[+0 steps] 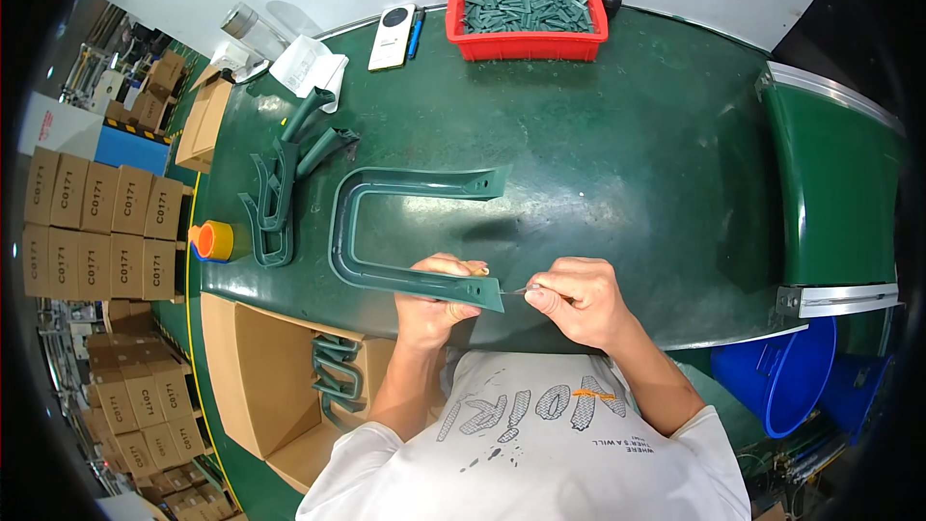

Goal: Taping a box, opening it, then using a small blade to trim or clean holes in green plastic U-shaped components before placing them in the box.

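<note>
My left hand (431,316) is closed around the lower arm of a green U-shaped plastic part (344,232), near that arm's end. The part lies with its bend to the left and its two ends to the right, and its channel side shows. My right hand (582,299) pinches a thin metal tool (518,291), too small to name exactly. Its tip is at the end of the lower arm, beside my left hand; whether it touches is hard to tell. Further left on the table, several similar green parts (275,212) lie in a loose pile.
At the back stands a red bin (526,50) of small green pieces, near a phone (391,39) and a blue pen (415,37). An open cardboard box (249,367) sits below the table's left front edge. A green conveyor belt (837,188) is at right, above a blue bin (772,376).
</note>
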The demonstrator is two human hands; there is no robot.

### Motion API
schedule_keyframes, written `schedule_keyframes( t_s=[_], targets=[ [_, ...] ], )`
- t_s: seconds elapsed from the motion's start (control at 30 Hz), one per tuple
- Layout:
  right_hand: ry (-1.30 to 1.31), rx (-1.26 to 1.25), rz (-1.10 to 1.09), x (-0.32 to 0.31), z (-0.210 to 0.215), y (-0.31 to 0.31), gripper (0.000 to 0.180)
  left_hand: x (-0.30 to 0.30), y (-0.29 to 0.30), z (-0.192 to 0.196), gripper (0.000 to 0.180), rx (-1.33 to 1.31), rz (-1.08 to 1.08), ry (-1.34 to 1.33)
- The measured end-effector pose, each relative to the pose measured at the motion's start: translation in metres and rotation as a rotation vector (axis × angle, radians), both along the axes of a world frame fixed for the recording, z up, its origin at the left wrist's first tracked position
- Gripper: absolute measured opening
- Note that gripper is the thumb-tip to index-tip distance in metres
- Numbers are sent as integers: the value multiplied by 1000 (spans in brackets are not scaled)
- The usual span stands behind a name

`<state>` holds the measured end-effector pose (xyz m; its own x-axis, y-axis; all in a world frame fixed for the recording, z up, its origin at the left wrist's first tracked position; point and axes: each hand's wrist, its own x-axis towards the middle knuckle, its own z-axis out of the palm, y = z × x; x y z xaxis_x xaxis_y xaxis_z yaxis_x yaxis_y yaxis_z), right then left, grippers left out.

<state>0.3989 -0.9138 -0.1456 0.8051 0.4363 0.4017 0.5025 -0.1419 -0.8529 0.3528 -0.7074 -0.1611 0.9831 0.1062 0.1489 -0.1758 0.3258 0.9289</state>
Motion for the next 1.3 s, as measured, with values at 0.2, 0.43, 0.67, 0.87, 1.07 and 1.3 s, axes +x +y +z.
schedule_keyframes(
  t_s=[0.2,0.43,0.67,0.87,1.07,1.3],
  targets=[
    [20,-18,-59,-1,0,8,18,-4,0,-1,42,-36,17,11],
    [277,96,-50,2,-14,7,22,-3,-7,5,39,65,-86,-143],
    [688,179,233,-2,8,-7,34,0,-4,7,38,27,-89,-95],
    [576,108,307,-2,7,-7,41,1,-4,4,39,9,-78,-91],
    [553,82,384,-4,6,-9,42,-3,-4,1,43,17,-45,-44],
    [233,28,341,-12,6,-3,15,-1,-4,7,42,-80,106,102]
  ],
)
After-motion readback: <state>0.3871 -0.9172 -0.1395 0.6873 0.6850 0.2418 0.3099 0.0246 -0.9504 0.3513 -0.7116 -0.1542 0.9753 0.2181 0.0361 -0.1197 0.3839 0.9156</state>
